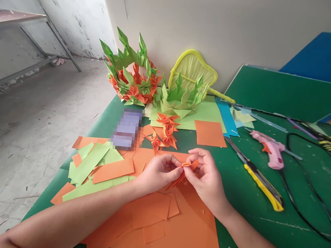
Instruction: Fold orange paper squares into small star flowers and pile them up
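Both of my hands pinch a small folded orange paper piece (190,165) above the orange sheets. My left hand (162,174) closes thumb and forefinger on its left side. On the other side, my right hand (205,180) grips it between thumb and fingers. Some of the piece is hidden behind the fingers. Just beyond my hands lie several finished orange paper flowers (169,130). An orange paper square (210,134) rests to their right. Under my hands spreads a large orange paper sheet (198,236) with smaller cut pieces on it.
Behind stand a green-and-orange folded paper crown (135,92), a green paper crown (181,102) and a yellow fan-like frame (194,66). Right lie a yellow box cutter (261,186) and a pink glue gun (270,147) with its cord. Left are paper scraps (91,161) and a blurred phone-like object (127,128).
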Tool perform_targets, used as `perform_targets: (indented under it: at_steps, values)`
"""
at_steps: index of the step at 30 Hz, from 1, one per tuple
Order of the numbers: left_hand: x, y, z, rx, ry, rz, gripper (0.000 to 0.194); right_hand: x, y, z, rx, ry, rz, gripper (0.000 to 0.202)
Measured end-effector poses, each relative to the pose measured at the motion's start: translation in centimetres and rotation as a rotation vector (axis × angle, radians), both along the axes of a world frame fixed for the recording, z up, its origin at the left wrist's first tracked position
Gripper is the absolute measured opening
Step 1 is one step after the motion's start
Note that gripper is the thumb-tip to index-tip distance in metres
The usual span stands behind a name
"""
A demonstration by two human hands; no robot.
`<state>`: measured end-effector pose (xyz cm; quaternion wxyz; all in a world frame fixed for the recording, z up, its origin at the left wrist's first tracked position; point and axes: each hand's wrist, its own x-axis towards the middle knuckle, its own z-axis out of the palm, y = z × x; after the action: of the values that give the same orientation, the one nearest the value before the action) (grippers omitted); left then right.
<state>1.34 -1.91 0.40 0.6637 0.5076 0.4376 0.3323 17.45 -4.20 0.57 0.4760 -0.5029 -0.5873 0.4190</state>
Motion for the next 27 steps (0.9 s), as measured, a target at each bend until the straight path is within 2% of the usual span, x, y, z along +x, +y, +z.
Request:
perform_targets:
  at_steps: [6, 10, 16, 27]
  values:
    - [0.1, 0.3, -0.1, -0.134, -0.210, 0.056, 0.043, 0.9, 0.3, -0.4, 0.009, -0.007, 0.062, 0.018]
    - [0.1, 0.4, -0.1, -0.193, -0.233, 0.070, 0.049, 1.5, 0.5, 0.1, 0.178, -0.178, 0.095, 0.007]
    - [0.0, 0.4, 0.1, -0.195, -0.223, 0.062, 0.049, 2.1, 0.8, 0.3, 0.478, -0.494, 0.108, 0.010]
    - [-0.1, 0.4, -0.1, -0.173, -0.201, 0.043, 0.047, 2.1, 0.7, 0.4, 0.761, -0.797, 0.091, 0.013]
